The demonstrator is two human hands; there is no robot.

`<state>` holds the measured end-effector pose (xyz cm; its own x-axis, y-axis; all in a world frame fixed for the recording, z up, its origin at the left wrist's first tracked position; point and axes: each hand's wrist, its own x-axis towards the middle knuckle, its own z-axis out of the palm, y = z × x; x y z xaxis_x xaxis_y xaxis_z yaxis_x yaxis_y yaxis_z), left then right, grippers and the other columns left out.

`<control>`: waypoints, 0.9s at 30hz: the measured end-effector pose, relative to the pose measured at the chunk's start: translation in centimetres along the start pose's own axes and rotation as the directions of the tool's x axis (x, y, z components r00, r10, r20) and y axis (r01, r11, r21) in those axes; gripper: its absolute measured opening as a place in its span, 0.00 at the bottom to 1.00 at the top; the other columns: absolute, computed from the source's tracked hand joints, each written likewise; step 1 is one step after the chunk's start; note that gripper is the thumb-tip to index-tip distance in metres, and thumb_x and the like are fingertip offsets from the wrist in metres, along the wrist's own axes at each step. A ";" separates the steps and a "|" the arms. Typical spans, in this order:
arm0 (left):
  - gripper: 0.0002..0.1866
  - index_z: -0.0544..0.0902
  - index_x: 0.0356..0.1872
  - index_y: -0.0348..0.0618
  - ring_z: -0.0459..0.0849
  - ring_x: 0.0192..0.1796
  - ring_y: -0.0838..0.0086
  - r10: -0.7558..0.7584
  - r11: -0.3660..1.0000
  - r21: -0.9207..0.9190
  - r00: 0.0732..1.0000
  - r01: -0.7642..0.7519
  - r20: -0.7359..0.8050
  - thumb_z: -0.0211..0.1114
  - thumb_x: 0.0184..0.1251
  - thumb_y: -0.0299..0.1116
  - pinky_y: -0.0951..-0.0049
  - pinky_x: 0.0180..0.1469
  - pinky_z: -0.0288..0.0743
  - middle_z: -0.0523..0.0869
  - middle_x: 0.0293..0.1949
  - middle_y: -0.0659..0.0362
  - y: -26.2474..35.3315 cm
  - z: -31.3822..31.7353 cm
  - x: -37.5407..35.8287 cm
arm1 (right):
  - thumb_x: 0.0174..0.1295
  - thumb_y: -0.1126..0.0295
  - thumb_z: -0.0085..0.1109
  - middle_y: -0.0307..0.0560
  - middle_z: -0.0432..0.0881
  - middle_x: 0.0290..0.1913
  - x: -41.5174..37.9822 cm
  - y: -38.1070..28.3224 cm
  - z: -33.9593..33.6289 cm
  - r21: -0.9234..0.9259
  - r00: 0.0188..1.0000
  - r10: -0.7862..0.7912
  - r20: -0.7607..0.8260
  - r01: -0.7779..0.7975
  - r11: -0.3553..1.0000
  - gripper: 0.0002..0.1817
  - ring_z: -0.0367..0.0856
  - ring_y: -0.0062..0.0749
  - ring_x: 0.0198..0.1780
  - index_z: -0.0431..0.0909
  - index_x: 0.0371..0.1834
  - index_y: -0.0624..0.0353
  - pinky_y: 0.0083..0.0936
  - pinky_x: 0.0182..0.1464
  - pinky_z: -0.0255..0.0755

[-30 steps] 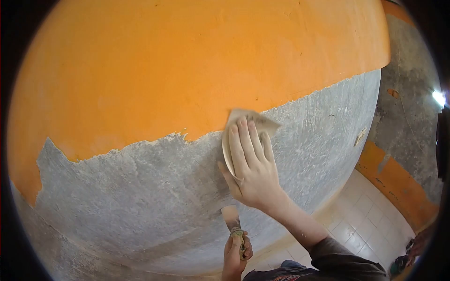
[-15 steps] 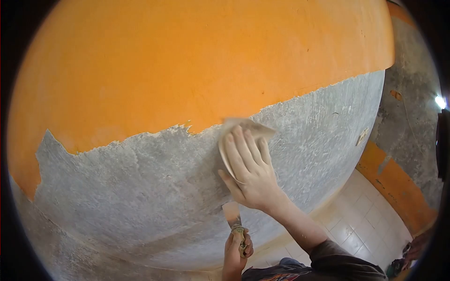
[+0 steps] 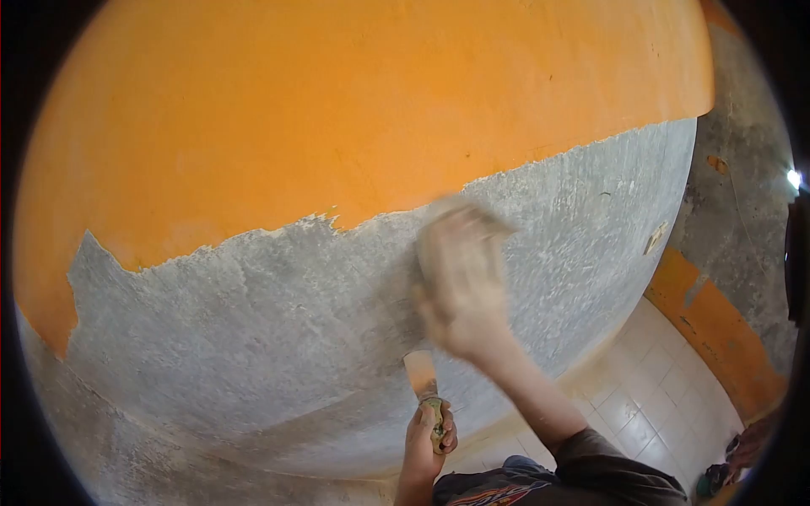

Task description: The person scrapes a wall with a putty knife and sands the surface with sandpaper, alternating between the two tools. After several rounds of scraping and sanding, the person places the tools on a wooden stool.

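My right hand [image 3: 464,291], blurred by motion, presses a sheet of sandpaper [image 3: 498,223] against the wall just below the ragged paint edge. The sheet's tan corner sticks out past the fingertips. Lower down, my left hand [image 3: 429,440] grips a putty knife [image 3: 422,378] by its worn handle, its wide blade pointing up. Bare grey plaster [image 3: 278,337] covers the lower wall, and orange paint [image 3: 337,110] remains across the upper part.
A wall socket [image 3: 656,239] sits on the plaster at the right. Pale floor tiles [image 3: 637,396] lie below. Another wall [image 3: 738,160], patchy grey with an orange band [image 3: 717,337], stands at the far right. A bright light [image 3: 793,179] shows at the right edge.
My right hand has shifted slightly right with the sandpaper and is more blurred. The putty knife sits nearly the same, a little higher and to the right. The view has tilted slightly.
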<state>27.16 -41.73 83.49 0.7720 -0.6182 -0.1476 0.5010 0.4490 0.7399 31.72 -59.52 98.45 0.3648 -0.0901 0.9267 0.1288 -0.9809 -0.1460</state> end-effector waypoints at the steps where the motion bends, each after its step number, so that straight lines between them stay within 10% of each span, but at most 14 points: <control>1: 0.20 0.72 0.47 0.42 0.66 0.20 0.79 -0.002 1.000 0.002 1.000 0.002 -0.008 0.51 0.73 0.51 0.79 0.20 0.58 0.72 0.26 0.63 0.2 0.1 -0.1 | 0.64 0.59 0.50 0.71 0.55 0.71 0.7 1.6 -0.9 -0.065 0.995 0.065 -0.073 -0.070 0.995 0.34 0.52 0.64 0.73 0.59 0.69 0.70 0.58 0.70 0.45; 5: 0.20 0.72 0.47 0.42 0.67 0.20 0.79 0.002 1.000 -0.008 1.000 -0.002 -0.015 0.50 0.74 0.50 0.79 0.20 0.58 0.72 0.26 0.63 0.0 -0.4 -0.3 | 0.63 0.61 0.51 0.73 0.53 0.71 2.1 2.0 -1.2 -0.059 0.930 0.260 -0.262 -0.284 0.957 0.34 0.53 0.63 0.73 0.59 0.68 0.73 0.57 0.69 0.48; 7: 0.20 0.72 0.48 0.41 0.67 0.20 0.79 0.023 1.000 -0.003 1.000 -0.023 0.007 0.50 0.75 0.50 0.79 0.20 0.58 0.72 0.25 0.63 -0.4 -0.4 0.0 | 0.64 0.62 0.50 0.73 0.52 0.72 1.7 -1.8 -1.2 -0.070 0.997 0.060 0.039 -0.057 0.996 0.33 0.51 0.63 0.73 0.59 0.68 0.73 0.56 0.70 0.47; 11: 0.21 0.72 0.48 0.40 0.67 0.21 0.79 0.013 0.999 0.032 1.000 -0.013 0.004 0.49 0.75 0.50 0.79 0.20 0.57 0.72 0.25 0.62 -0.5 -0.3 0.4 | 0.63 0.62 0.52 0.71 0.53 0.72 -0.8 -3.4 0.1 0.174 0.985 -0.057 0.164 0.028 0.984 0.35 0.46 0.61 0.75 0.57 0.69 0.73 0.55 0.73 0.39; 13: 0.21 0.72 0.48 0.40 0.67 0.20 0.79 0.017 1.000 0.025 1.000 -0.017 0.006 0.50 0.74 0.50 0.79 0.20 0.57 0.72 0.25 0.62 -0.4 -0.2 0.3 | 0.65 0.62 0.50 0.71 0.52 0.72 1.1 -0.8 -1.8 -0.144 0.996 0.072 0.056 -0.063 0.988 0.36 0.46 0.60 0.76 0.54 0.71 0.73 0.55 0.73 0.39; 17: 0.22 0.72 0.49 0.40 0.67 0.20 0.79 0.025 0.999 0.021 1.000 -0.025 0.003 0.50 0.74 0.51 0.79 0.20 0.58 0.72 0.24 0.62 -0.5 0.3 0.2 | 0.69 0.62 0.44 0.75 0.46 0.73 1.5 4.0 -2.1 -0.048 0.929 0.341 -0.147 -0.351 0.935 0.36 0.41 0.66 0.75 0.44 0.72 0.75 0.57 0.73 0.38; 21: 0.23 0.72 0.48 0.38 0.68 0.19 0.78 0.048 0.998 0.028 0.999 -0.048 0.016 0.50 0.74 0.51 0.78 0.19 0.59 0.73 0.25 0.62 -0.9 -0.1 1.0 | 0.63 0.61 0.52 0.76 0.48 0.72 0.1 -0.4 -1.8 -0.145 0.989 0.090 0.114 -0.073 0.987 0.36 0.46 0.67 0.74 0.55 0.68 0.77 0.59 0.70 0.44; 23: 0.23 0.72 0.48 0.37 0.70 0.19 0.77 0.044 0.998 0.049 0.999 -0.044 0.016 0.49 0.74 0.52 0.77 0.18 0.60 0.74 0.25 0.61 -1.0 -0.1 1.1 | 0.63 0.62 0.51 0.76 0.50 0.71 -3.6 -0.8 0.2 0.097 0.978 -0.021 0.210 0.001 0.995 0.34 0.47 0.69 0.73 0.58 0.67 0.78 0.60 0.70 0.44; 27: 0.26 0.72 0.47 0.35 0.76 0.19 0.73 0.061 0.981 0.181 0.998 -0.062 0.014 0.47 0.74 0.54 0.75 0.18 0.67 0.77 0.23 0.58 -0.4 0.4 1.4 | 0.63 0.64 0.50 0.77 0.52 0.71 0.0 5.3 -2.2 -0.018 0.956 0.152 0.251 -0.152 0.988 0.34 0.46 0.67 0.74 0.57 0.67 0.78 0.60 0.70 0.43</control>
<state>27.87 -43.10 83.25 0.7955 -0.5987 -0.0933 0.3728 0.3622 0.8543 30.39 -65.09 98.44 0.6001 -0.1918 0.7766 0.0553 -0.9586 -0.2795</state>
